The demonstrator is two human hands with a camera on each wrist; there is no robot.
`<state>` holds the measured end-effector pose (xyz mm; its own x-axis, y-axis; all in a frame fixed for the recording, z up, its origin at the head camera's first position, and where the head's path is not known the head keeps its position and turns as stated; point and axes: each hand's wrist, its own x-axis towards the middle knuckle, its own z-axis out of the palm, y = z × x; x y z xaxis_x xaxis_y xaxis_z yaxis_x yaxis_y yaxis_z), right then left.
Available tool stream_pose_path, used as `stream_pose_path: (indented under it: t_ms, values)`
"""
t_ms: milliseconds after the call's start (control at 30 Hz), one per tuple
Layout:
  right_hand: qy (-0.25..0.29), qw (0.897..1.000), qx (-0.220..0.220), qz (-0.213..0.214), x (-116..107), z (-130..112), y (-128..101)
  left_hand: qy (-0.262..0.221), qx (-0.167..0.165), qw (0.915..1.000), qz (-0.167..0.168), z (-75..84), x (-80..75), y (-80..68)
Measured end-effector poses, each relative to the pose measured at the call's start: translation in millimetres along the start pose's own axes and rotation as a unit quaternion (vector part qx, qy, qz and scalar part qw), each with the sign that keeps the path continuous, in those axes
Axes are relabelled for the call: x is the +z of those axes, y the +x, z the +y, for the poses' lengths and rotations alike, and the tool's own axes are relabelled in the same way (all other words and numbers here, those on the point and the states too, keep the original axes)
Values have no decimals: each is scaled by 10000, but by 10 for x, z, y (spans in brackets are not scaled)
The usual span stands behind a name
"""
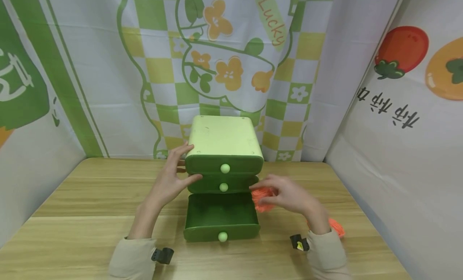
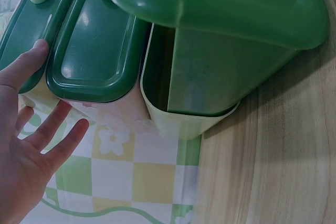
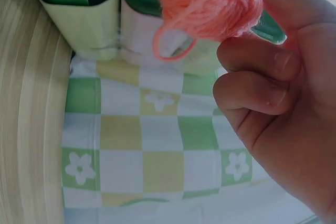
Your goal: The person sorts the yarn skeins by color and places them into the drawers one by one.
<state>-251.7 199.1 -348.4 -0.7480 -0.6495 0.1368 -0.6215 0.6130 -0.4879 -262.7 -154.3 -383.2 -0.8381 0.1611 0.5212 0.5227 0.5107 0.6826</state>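
A small green drawer cabinet (image 1: 224,141) stands at the middle back of the wooden table (image 1: 79,199). Its bottom drawer (image 1: 221,217) is pulled out and shows nothing inside. My left hand (image 1: 173,179) rests with straight fingers against the cabinet's left side, by the upper two drawers (image 2: 94,51). My right hand (image 1: 289,195) grips a bundle of orange yarn (image 1: 262,199) just right of the open drawer. In the right wrist view the yarn (image 3: 205,3) is pinched by the fingers (image 3: 257,77). More orange yarn (image 1: 336,227) shows behind my right wrist.
Printed cloth walls (image 1: 224,63) close in the table at the back and on both sides. The cabinet sits close to the back cloth. Bare wood lies left of my left arm and in front of the open drawer.
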Motion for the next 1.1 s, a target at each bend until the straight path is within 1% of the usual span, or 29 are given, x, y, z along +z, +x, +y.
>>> stream_pose_path:
  t_ms: [300, 400, 567, 700, 800, 900, 1100]
  values:
    - [-131, 9983, -543, -145, 155, -152, 118, -23, -79, 10000, -25, 8, -5, -7]
    - [-155, 9975, -661, -199, 199, -175, 147, -22, -98, 9999, -39, 9, -6, -8]
    - [-143, 9969, -728, -255, 244, -182, 171, 5, -93, 9999, -39, 7, -6, -9]
    - [-113, 9970, -766, -54, 223, -149, 149, 24, -61, 10000, -22, 3, -2, -3]
    - [-70, 9974, -713, 77, 195, -123, 118, 26, -60, 10000, -29, 1, 2, 2]
    - [-57, 9978, -656, 47, 182, -124, 105, 29, -51, 10000, -37, -3, 5, 2]
    - [-179, 9973, -705, -29, 210, -138, 141, 48, 2, 10000, -12, -10, 4, 0]
